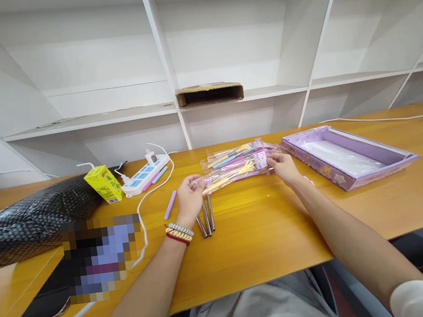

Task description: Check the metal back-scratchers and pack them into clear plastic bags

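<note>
A clear plastic packet with yellow and purple contents is stretched between my two hands. My left hand pinches its left end, and my right hand grips its right end near a pink label. Just behind it on the table lie more clear packets with yellow, blue and pink items inside. Below my left hand are several metal tubes, their upper ends partly hidden. A purple stick rests to the left of that hand.
An open purple box stands on the right. Toward the left are a power strip, pink and blue sticks, a yellow drink carton, a black wrapped bundle and a phone. A cardboard box sits on the shelf.
</note>
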Demonstrator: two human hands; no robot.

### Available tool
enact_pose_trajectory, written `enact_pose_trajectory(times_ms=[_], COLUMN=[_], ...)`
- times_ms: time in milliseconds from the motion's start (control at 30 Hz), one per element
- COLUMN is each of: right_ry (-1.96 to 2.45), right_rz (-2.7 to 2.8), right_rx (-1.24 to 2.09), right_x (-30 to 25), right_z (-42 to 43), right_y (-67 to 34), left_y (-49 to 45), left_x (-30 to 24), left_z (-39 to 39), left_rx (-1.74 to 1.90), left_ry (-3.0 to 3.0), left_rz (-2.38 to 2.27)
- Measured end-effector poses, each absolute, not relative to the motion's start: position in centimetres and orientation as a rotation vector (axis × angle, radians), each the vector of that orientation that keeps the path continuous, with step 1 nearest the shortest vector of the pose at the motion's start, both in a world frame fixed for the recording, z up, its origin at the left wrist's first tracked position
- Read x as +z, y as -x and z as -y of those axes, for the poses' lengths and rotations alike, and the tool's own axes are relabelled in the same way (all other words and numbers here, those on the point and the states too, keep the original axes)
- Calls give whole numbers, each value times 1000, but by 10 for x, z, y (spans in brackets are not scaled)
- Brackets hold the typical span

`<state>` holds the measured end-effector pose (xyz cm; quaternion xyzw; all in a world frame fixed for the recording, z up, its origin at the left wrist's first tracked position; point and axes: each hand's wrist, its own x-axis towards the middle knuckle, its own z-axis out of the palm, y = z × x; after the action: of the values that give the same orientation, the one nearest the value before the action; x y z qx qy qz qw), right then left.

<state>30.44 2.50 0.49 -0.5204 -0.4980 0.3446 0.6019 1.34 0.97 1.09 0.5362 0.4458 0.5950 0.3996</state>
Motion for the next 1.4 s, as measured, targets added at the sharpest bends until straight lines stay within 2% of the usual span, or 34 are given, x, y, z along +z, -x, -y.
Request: enact_pose_trajectory(times_ms=[567, 933, 1400], right_ry=[1255, 1045, 1086], right_rz=[1116, 1135, 1155], right_rx=[608, 772, 813], right_x=[0, 18, 10], right_z=[-29, -9, -16], right_y=[-303, -293, -293], left_y=[-13, -12, -13], left_x=[11, 7, 11], left_z=[-9, -13, -10], left_rx=[1525, 1518, 1507], left_ry=[-1386, -1357, -1365], left_rz=[-1151, -1119, -1142])
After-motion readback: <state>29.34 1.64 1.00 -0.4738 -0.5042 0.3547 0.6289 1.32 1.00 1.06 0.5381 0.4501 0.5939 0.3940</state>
